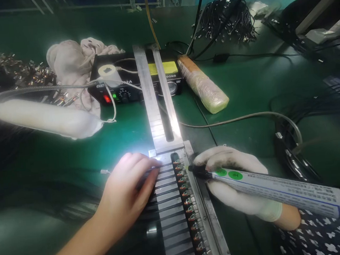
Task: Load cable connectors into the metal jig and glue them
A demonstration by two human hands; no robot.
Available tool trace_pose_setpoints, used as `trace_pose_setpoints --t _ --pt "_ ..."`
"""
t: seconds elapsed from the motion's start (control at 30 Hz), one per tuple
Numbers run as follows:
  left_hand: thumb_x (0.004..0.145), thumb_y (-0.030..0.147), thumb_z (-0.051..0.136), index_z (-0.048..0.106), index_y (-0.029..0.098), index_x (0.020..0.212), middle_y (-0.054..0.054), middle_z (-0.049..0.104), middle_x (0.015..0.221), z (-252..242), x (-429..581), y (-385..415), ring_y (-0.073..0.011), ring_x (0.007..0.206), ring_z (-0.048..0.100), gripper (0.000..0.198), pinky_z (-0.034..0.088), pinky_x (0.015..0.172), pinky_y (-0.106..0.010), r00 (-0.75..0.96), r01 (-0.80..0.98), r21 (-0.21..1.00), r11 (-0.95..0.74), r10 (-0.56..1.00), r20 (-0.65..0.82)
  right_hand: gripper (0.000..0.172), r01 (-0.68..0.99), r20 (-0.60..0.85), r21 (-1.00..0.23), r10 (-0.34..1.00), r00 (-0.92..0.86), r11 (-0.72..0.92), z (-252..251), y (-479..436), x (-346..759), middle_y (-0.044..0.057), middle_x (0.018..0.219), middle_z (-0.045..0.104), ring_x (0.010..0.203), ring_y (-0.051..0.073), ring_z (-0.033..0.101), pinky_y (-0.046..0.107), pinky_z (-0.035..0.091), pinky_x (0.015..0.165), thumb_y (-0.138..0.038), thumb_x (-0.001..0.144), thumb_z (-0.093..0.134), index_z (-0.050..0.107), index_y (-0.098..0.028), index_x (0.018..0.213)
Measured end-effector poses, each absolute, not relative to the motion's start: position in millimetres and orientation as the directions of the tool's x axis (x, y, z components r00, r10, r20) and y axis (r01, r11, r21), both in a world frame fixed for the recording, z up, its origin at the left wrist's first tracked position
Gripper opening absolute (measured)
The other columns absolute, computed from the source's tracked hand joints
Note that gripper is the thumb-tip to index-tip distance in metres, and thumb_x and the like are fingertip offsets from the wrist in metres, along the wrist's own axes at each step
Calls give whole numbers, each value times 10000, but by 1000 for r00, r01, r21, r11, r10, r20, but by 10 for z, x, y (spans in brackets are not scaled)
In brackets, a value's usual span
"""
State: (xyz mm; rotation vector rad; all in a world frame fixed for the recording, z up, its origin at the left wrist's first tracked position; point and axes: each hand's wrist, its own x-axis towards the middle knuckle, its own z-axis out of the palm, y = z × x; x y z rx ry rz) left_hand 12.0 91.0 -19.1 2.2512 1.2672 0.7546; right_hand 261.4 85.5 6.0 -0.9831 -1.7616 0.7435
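My bare left hand is at the upper left end of a slotted metal fixture, thumb and finger closed around a thin black cable. A small metal plug sticks out left of that hand. In its white glove, my right hand grips a white labelled tube with green stickers. The tube's black tip is at the fixture's right rail, beside the uppermost connectors. Small metal connectors with exposed coloured wires sit in a row along the slots, their black cables running left.
Behind the fixture stands a black control box with a metal bracket in front. A white wrapped bundle hangs at left. Right of the box lies a plastic-wrapped block. Cable bundles and a hose occupy the right side.
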Motion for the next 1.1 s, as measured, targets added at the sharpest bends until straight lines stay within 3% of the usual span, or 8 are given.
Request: trace_pose_setpoints --t 1.1 --pt "969 154 506 602 193 1046 -35 608 943 -173 96 907 -188 897 525 129 424 791 -317 463 642 581 -501 857 227 215 274 449 -819 860 -244 505 60 858 2638 84 908 754 836 208 745 320 636 761 -58 701 711 655 -183 868"
